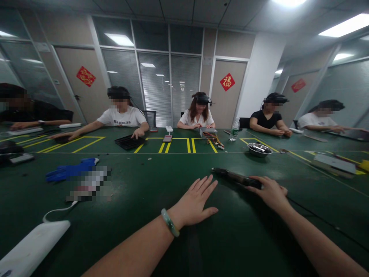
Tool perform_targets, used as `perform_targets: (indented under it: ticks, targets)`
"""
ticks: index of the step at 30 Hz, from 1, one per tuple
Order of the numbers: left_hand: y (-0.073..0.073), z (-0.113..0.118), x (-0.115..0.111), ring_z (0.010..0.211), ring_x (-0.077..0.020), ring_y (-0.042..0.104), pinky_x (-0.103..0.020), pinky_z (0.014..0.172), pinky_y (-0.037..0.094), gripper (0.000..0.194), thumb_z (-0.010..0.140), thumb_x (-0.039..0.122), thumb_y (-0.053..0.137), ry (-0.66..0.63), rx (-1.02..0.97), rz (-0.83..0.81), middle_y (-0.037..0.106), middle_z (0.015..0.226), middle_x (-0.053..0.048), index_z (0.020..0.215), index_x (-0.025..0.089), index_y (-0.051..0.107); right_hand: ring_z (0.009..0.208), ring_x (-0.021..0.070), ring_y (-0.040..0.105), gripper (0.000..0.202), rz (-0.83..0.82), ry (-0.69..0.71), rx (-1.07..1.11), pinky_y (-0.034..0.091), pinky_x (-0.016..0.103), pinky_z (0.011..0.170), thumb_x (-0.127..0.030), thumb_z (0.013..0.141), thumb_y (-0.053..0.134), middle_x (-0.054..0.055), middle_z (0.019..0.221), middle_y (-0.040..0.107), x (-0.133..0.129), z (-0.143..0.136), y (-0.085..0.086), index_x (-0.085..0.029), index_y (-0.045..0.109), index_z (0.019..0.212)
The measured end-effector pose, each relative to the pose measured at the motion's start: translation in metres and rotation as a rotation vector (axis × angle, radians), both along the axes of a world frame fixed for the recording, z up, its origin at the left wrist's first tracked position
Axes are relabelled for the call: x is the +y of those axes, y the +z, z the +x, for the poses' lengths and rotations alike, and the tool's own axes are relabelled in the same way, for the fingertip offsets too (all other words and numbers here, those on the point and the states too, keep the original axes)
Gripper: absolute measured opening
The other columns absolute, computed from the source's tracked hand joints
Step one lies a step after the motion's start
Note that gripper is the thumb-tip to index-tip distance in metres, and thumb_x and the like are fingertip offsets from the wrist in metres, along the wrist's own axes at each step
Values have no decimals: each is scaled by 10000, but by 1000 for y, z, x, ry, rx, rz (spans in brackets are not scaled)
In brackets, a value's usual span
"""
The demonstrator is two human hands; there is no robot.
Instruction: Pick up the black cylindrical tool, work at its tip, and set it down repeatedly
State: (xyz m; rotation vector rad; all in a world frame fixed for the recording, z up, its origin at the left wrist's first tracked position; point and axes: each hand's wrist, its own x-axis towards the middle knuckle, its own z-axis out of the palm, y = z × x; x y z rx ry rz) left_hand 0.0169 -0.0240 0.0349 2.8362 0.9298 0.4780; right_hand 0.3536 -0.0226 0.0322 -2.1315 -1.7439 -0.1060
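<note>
Black corded tool [232, 177] is gripped at its rear by the right hand [270, 192], fingers curled around it. Its tip is seen just beyond the fingertips of the left hand [194, 202], which is held palm down, fingers and thumb spread.

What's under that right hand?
Under the right hand is one end of a black tool; the rest sticks out in view. The gripped part is covered, so its shape can't be seen.
</note>
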Motion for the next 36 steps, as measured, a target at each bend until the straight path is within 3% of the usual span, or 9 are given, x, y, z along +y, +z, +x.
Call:
perform_targets:
  ticks: [3,6,10,14,17,20,23,27,36]
  targets:
    - [2,3,-2,1458,-240,76,-413,1181,116,839,891,606,457,28,-31,66,32,1593,-46,1518,252,26,1074,290,513,434,-46,264,110,312,446,870,-480,783,642,38,1152,605,3,-72,-13,-356,606,1197]
    - [1,4,-1,1441,-239,169,-398,1170,169,867,851,521,564,61,-38,90,92,1590,-39,1512,261,66,1099,265,499,474,-63,440,168,303,430,921,-399,751,675,58,1182,592,7,-139,-22,-281,597,1203]
    - [-3,1,3,1383,-255,309,-389,1130,255,898,781,339,635,173,-41,62,113,1586,-65,1504,246,110,1125,240,496,549,-87,650,245,291,399,979,-231,727,657,86,1206,584,15,-190,-19,-198,544,1263]
    - [-3,-4,7,1357,-255,342,-384,1102,301,890,775,305,640,238,-45,59,148,1581,-60,1499,258,124,1235,247,410,634,-21,691,236,294,394,1030,-278,743,680,85,1330,489,7,-179,-7,-208,469,1336]
    - [-4,-6,8,1312,-254,402,-388,1057,357,807,831,370,617,237,-35,57,243,1554,-53,1490,285,159,1180,268,449,499,60,529,72,318,409,1017,-304,780,676,99,1237,528,-13,-149,0,-185,538,1244]
    - [-3,-7,8,1197,-253,507,-387,984,414,628,874,444,576,226,2,36,466,1411,-49,1429,302,318,972,254,562,249,-79,379,-28,403,391,887,-308,804,667,82,1043,590,-31,-125,3,-182,632,1016]
    - [0,-7,7,1097,-234,560,-360,929,439,493,893,454,555,220,14,25,591,1220,-38,1344,294,439,846,208,599,108,-228,372,-19,423,330,755,-280,847,614,41,969,614,-37,-115,4,-225,653,931]
    - [7,-8,6,1052,-218,577,-338,894,447,426,884,454,567,213,44,0,609,1151,-24,1274,298,495,828,193,607,98,-257,356,-23,397,291,693,-248,870,578,23,907,630,-31,-115,4,-246,673,845]
    - [30,-24,5,913,-207,611,-313,780,464,314,825,429,601,156,167,-102,638,1020,4,1113,307,572,872,200,611,190,-42,216,108,387,292,691,-297,951,451,33,974,661,-28,-109,11,-233,625,992]
